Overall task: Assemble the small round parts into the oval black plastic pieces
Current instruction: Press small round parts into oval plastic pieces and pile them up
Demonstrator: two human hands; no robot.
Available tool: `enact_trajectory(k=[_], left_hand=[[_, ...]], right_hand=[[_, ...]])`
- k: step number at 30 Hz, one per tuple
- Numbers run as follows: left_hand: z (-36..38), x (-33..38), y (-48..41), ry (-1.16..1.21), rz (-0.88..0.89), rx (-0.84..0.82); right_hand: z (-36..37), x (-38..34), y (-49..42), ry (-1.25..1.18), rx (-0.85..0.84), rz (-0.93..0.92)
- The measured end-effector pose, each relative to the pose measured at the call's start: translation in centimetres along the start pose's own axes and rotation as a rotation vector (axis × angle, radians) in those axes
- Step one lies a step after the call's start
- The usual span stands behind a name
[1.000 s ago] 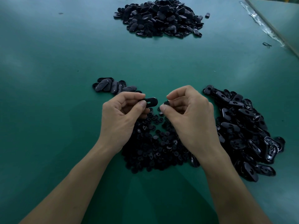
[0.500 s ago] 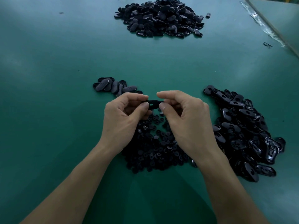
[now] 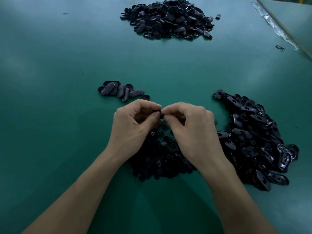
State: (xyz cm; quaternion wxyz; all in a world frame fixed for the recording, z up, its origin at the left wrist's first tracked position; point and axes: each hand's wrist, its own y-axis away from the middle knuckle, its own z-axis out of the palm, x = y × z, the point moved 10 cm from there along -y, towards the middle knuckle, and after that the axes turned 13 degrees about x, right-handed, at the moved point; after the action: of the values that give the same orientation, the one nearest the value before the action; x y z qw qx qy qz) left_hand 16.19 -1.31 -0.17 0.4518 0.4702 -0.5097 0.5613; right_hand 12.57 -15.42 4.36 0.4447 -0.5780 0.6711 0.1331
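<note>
My left hand (image 3: 133,125) and my right hand (image 3: 190,129) meet fingertip to fingertip above the table, both pinching one black oval piece (image 3: 161,114) that is almost hidden between them. Whether a small round part is on it cannot be seen. Under my hands lies a heap of small round black parts (image 3: 162,154). A pile of glossy oval black pieces (image 3: 256,137) spreads to the right of my right hand.
A short row of oval pieces (image 3: 118,90) lies just beyond my left hand. A large heap of oval pieces (image 3: 168,18) sits far back on the green table (image 3: 50,98). A taped seam (image 3: 276,29) runs along the right edge.
My hands have closed together. The oval piece, first held out by my left hand alone, is now pinched by both hands and mostly covered by the fingertips.
</note>
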Motion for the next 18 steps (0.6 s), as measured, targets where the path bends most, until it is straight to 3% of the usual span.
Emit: enact_trajectory(k=[18], left_hand=[[0.22, 0.54, 0.17, -0.032, 0.025, -0.009]], right_hand=[[-0.35, 0.31, 0.12, 0.015, -0.008, 0.033]])
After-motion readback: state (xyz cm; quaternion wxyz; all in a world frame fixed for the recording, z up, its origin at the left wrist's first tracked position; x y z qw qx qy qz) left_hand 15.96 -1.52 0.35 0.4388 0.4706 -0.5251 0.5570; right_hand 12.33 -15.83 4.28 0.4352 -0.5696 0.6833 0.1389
